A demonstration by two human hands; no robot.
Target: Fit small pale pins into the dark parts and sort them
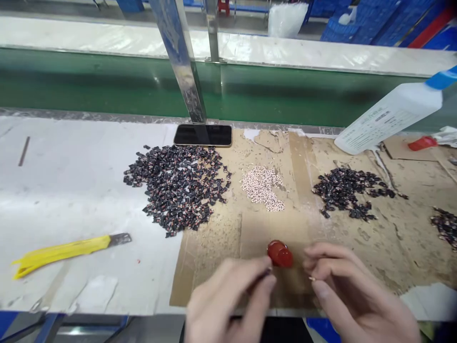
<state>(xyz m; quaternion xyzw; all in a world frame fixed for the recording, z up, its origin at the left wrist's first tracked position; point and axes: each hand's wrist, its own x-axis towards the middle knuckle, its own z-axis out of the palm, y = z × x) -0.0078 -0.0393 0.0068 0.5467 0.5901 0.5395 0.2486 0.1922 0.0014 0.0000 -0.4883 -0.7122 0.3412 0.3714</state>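
My left hand (pixel 232 297) is closed in a pinch, blurred by motion, with a small dark part (pixel 267 271) between thumb and forefinger. Between finger and thumb, my right hand (pixel 350 286) pinches a tiny pale coppery piece (pixel 312 278). A small red glossy cap-like container (pixel 280 253) lies on the cardboard (pixel 214 267) between my hands. Beyond it is a pile of tiny pale coppery pieces (pixel 262 186). A large heap of small black parts with coppery ends (pixel 182 183) lies to the left, and a smaller heap of black parts (pixel 348 190) to the right.
A phone (pixel 203 135) lies by the metal post (pixel 185 71). At the right a white bottle with a blue cap (pixel 389 116) leans over, near a red cap (pixel 422 143). A yellow-handled blade (pixel 71 252) lies left. More black parts (pixel 444 227) sit at the right edge.
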